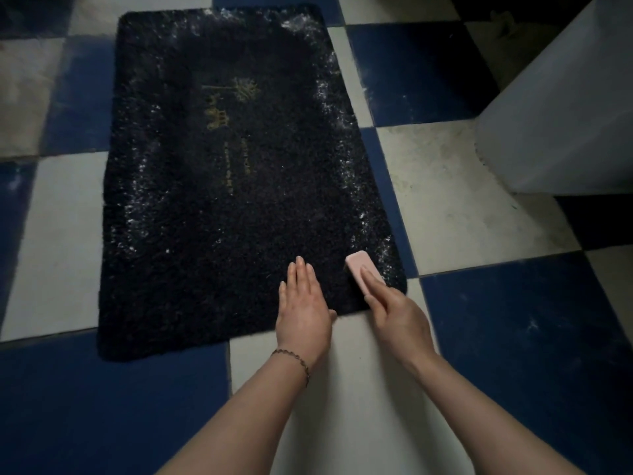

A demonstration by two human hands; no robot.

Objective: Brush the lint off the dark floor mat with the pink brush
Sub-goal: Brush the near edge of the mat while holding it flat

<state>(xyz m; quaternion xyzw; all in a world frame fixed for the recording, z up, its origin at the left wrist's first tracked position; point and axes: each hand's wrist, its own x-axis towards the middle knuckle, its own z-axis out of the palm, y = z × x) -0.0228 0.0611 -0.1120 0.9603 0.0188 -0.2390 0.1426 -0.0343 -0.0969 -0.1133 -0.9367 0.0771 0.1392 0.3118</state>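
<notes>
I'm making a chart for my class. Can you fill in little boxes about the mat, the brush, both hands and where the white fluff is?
mat: dark floor mat lying flat on blue and white tiles
brush: pink brush on the mat's near right corner
right hand: right hand holds the brush, fingers along its top
left hand: left hand pressed flat on the mat beside the brush
white fluff: lint mostly along the right, far and left edges

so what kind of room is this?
Probably a home bathroom or entryway, though that's a guess. Clues: the blue-and-white checkered tile floor, a shaggy dark floor mat with gold lettering, and a pale fixture or cabinet at right, only partly in view.
</notes>
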